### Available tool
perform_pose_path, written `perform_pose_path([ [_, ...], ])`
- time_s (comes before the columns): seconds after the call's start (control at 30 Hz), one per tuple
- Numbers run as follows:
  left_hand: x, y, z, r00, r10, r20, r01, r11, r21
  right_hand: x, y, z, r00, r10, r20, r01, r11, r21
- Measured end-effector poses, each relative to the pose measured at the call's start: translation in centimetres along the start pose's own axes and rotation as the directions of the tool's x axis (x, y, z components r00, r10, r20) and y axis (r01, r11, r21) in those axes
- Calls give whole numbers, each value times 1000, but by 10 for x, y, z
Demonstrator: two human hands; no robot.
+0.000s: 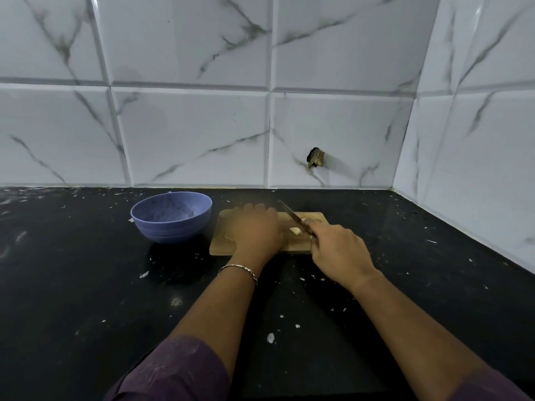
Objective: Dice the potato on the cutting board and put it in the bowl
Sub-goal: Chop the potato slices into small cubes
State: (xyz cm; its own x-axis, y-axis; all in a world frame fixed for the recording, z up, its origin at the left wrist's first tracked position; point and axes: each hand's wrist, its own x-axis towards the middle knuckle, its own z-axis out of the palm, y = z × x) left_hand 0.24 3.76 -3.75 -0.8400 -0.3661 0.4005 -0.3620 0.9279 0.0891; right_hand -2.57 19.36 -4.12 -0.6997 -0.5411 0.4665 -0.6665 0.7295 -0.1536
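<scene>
A small wooden cutting board (315, 218) lies on the black counter, right of a blue bowl (171, 217). My left hand (256, 231) is blurred and covers the board's middle, hiding most of the potato; what its fingers do is unclear. A pale potato piece (296, 231) shows between my hands. My right hand (338, 253) grips the handle of a knife (291, 215), whose blade angles up and to the left over the board. The bowl looks empty apart from pale smears.
The black counter (86, 285) is flecked with white scraps. White marble-look tiled walls rise behind and on the right, meeting in a corner. A dark hole with a fitting (316, 158) sits in the back wall above the board.
</scene>
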Motion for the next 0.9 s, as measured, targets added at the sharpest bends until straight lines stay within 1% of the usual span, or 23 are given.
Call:
perform_pose_path([
  [0.13,2,6,3,998,65,7,-65,996,-56,2,5,-2,998,53,24,-55,996,67],
  [0.37,2,10,8,997,76,11,-75,993,-94,0,4,-4,997,60,57,-67,991,115],
  [0.73,3,12,9,995,89,40,-86,993,-85,2,4,0,994,69,79,-78,990,114],
  [0.9,2,11,10,994,94,52,-90,992,-83,3,-3,1,993,30,111,-35,998,47],
])
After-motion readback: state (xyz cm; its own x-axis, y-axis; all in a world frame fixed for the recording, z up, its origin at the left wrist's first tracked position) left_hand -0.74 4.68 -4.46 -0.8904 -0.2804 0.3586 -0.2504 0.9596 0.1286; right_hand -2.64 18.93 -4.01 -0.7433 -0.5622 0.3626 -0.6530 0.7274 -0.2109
